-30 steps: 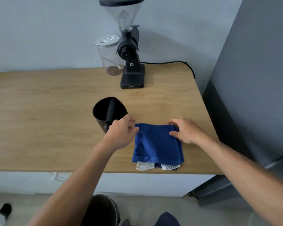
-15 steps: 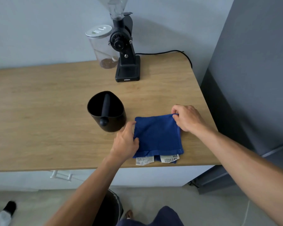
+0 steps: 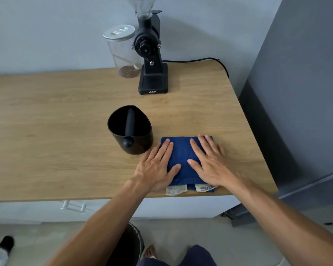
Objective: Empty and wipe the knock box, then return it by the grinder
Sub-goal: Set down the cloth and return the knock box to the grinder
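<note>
The black knock box (image 3: 136, 140) stands upright on the wooden counter (image 3: 56, 131), its bar running front to back across the open top. Just right of it lies a folded blue cloth (image 3: 183, 156) with white labels at its near edge. My left hand (image 3: 156, 166) rests flat on the cloth's left side, fingers spread, close to the knock box wall. My right hand (image 3: 210, 162) lies flat on the cloth's right side. The black grinder (image 3: 151, 60) stands at the back of the counter.
A clear jar with a silver lid (image 3: 123, 50) sits left of the grinder, and a black cable (image 3: 210, 61) trails off the counter's back right corner. A grey cabinet (image 3: 300, 93) rises on the right. A dark bin (image 3: 131, 246) stands on the floor below the counter edge.
Both hands went from pinching the cloth's far corners to lying flat and open on top of it. The knock box has stayed in place.
</note>
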